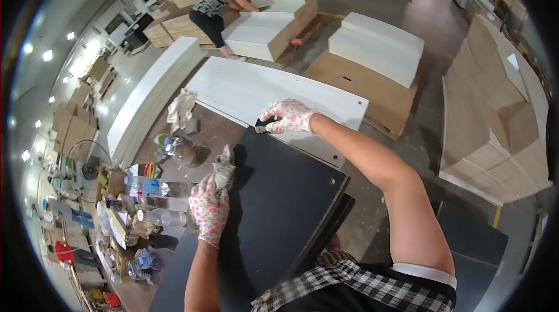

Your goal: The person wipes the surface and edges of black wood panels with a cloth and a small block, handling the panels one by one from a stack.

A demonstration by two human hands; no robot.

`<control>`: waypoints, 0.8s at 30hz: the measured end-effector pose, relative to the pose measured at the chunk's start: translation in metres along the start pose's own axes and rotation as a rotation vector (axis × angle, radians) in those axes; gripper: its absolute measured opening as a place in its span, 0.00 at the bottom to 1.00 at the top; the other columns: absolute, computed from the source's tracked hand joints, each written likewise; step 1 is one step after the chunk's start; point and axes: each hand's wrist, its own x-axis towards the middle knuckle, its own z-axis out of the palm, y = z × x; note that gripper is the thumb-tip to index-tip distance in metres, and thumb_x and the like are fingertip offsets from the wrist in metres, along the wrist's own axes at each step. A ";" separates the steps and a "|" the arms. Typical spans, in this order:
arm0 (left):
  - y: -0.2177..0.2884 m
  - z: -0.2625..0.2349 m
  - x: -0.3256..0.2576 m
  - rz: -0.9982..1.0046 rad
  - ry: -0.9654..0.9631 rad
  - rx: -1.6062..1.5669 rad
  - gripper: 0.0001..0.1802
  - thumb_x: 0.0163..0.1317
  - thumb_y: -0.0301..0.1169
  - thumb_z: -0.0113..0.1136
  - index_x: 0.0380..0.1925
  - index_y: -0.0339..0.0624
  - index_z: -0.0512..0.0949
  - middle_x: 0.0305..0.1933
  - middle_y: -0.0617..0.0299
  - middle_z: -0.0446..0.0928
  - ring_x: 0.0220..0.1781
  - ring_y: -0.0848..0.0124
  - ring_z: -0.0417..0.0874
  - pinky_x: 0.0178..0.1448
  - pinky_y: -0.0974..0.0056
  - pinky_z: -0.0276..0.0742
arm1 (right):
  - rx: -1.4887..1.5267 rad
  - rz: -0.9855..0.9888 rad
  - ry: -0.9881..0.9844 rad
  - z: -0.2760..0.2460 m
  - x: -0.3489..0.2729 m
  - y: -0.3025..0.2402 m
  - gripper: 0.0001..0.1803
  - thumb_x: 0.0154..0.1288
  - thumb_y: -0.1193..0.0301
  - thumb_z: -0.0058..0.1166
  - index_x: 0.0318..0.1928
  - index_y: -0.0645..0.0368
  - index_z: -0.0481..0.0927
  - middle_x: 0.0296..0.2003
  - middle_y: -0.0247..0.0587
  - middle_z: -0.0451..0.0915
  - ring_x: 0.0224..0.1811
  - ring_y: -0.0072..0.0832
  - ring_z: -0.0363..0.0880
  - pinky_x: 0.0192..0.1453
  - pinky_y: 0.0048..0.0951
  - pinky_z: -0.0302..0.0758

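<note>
My left hand point(209, 212), in a white glove with pink dots, grips a crumpled greyish rag point(223, 171) over the left part of a dark panel point(285, 195). Farther off, my right hand point(291, 116), gloved the same way, is closed on a small black block-like piece point(261, 126). That piece sits at the near edge of a long white board point(244, 82), next to the dark panel's far corner. My fingers cover part of it, so its exact kind is unclear. Holes show near the right end of the white board.
Left on the brown table point(218, 126) stand several plastic bottles point(163, 217) and a crumpled cloth point(182, 108). Stacked white boards point(154, 94) lie beyond it. Another person point(216, 9) bends over white panels point(259, 32). Tall wood-coloured stacks point(489, 131) stand at right.
</note>
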 end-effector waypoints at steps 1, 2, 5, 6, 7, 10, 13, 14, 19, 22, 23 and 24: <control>0.000 0.000 0.002 0.001 -0.011 -0.008 0.25 0.57 0.36 0.61 0.56 0.43 0.75 0.56 0.53 0.76 0.56 0.53 0.75 0.60 0.53 0.70 | -0.080 0.026 -0.012 -0.006 -0.019 -0.003 0.21 0.60 0.59 0.59 0.53 0.51 0.81 0.51 0.42 0.80 0.56 0.38 0.77 0.61 0.34 0.71; 0.001 -0.003 0.002 -0.001 -0.022 -0.014 0.25 0.57 0.36 0.61 0.56 0.43 0.75 0.56 0.53 0.76 0.56 0.53 0.75 0.60 0.53 0.70 | -0.057 0.035 -0.024 -0.010 -0.042 0.000 0.22 0.60 0.58 0.59 0.53 0.51 0.81 0.51 0.42 0.80 0.56 0.37 0.77 0.61 0.35 0.71; 0.010 -0.008 0.004 0.008 0.000 -0.047 0.25 0.57 0.35 0.61 0.56 0.43 0.75 0.56 0.52 0.76 0.56 0.52 0.75 0.61 0.52 0.70 | -0.054 0.073 -0.029 -0.030 -0.134 0.003 0.22 0.58 0.58 0.61 0.53 0.49 0.82 0.49 0.43 0.81 0.55 0.40 0.77 0.60 0.37 0.72; 0.013 -0.009 0.005 0.014 0.005 -0.049 0.25 0.57 0.35 0.61 0.56 0.43 0.75 0.56 0.51 0.76 0.56 0.51 0.75 0.60 0.52 0.70 | -0.086 0.143 -0.036 -0.037 -0.168 0.000 0.22 0.58 0.58 0.62 0.53 0.49 0.82 0.49 0.43 0.81 0.55 0.39 0.77 0.60 0.37 0.72; 0.013 -0.009 0.005 0.012 0.000 -0.043 0.25 0.57 0.36 0.60 0.56 0.42 0.75 0.56 0.50 0.76 0.56 0.51 0.75 0.60 0.52 0.70 | -0.072 0.134 -0.025 -0.037 -0.197 0.004 0.22 0.58 0.58 0.63 0.53 0.49 0.82 0.49 0.42 0.81 0.55 0.39 0.77 0.60 0.37 0.72; 0.004 -0.003 0.001 0.017 0.026 0.038 0.24 0.59 0.37 0.59 0.55 0.41 0.75 0.56 0.50 0.75 0.55 0.50 0.75 0.60 0.52 0.70 | -0.007 0.138 -0.017 -0.041 -0.255 -0.005 0.21 0.60 0.59 0.61 0.53 0.49 0.82 0.50 0.40 0.80 0.56 0.39 0.76 0.62 0.38 0.71; -0.005 0.005 0.001 0.049 0.034 0.008 0.24 0.60 0.37 0.58 0.55 0.38 0.75 0.56 0.49 0.75 0.55 0.50 0.75 0.60 0.51 0.70 | -0.113 0.138 0.295 -0.015 -0.266 -0.021 0.20 0.59 0.63 0.64 0.51 0.52 0.81 0.45 0.38 0.80 0.49 0.37 0.79 0.55 0.37 0.75; -0.007 0.008 0.002 0.075 0.066 -0.003 0.23 0.60 0.36 0.58 0.54 0.38 0.76 0.56 0.49 0.76 0.55 0.50 0.75 0.60 0.51 0.70 | -0.154 0.134 0.414 -0.005 -0.264 -0.022 0.19 0.59 0.61 0.62 0.50 0.52 0.81 0.45 0.39 0.80 0.49 0.38 0.78 0.55 0.36 0.75; -0.002 0.011 0.006 0.064 0.049 -0.052 0.22 0.60 0.36 0.58 0.53 0.37 0.77 0.57 0.50 0.76 0.53 0.50 0.77 0.58 0.52 0.72 | -0.337 0.118 0.727 0.059 -0.264 -0.033 0.17 0.59 0.61 0.62 0.48 0.51 0.81 0.45 0.41 0.78 0.47 0.38 0.78 0.50 0.38 0.78; -0.007 0.006 0.003 0.077 0.084 -0.058 0.22 0.60 0.35 0.58 0.52 0.36 0.77 0.56 0.50 0.76 0.53 0.50 0.77 0.57 0.52 0.72 | -0.382 -0.161 0.774 0.106 -0.274 -0.067 0.16 0.58 0.62 0.59 0.46 0.54 0.79 0.35 0.41 0.76 0.38 0.37 0.79 0.38 0.38 0.80; -0.009 0.005 0.001 0.077 0.086 -0.057 0.22 0.60 0.35 0.58 0.52 0.36 0.77 0.56 0.50 0.76 0.53 0.50 0.77 0.57 0.52 0.72 | -0.255 -0.145 0.603 0.111 -0.279 -0.087 0.13 0.58 0.63 0.59 0.42 0.54 0.78 0.36 0.40 0.76 0.36 0.35 0.79 0.37 0.37 0.80; -0.008 0.004 0.000 0.077 0.087 -0.056 0.22 0.60 0.35 0.58 0.52 0.36 0.76 0.56 0.50 0.76 0.53 0.50 0.77 0.57 0.52 0.72 | -0.318 -0.192 0.626 0.113 -0.280 -0.092 0.12 0.59 0.63 0.59 0.41 0.54 0.77 0.36 0.41 0.76 0.35 0.35 0.79 0.35 0.34 0.81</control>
